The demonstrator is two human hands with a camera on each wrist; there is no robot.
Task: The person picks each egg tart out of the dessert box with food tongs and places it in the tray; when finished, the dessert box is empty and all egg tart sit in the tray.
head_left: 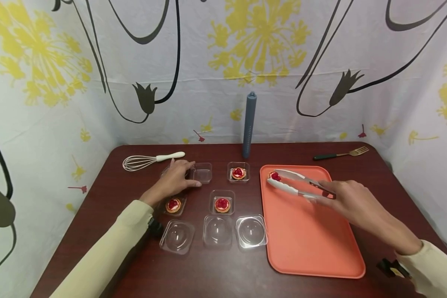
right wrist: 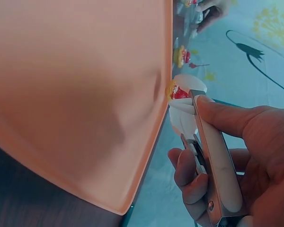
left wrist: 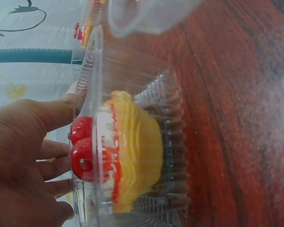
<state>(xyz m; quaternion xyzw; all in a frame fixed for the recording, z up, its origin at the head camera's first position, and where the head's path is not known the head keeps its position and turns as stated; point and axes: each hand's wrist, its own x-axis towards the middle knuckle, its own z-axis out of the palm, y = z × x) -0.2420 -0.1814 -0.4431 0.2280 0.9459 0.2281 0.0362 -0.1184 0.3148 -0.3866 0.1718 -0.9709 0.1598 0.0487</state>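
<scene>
Right hand grips tongs around cherry tart at far-left corner of tray, likely light, delicate-topped, best pinched low by its sides; left hand loose-fingered beside clear container.

No words, brands or numbers can be read in any of the views. Along the blue stick that is stood at the back of the surface, a row of small pale marks is seen, but it cannot be told whether figures or letters are printed there. On the black band by the right sleeve, a small yellowish patch is shown, too small to be read.
</scene>
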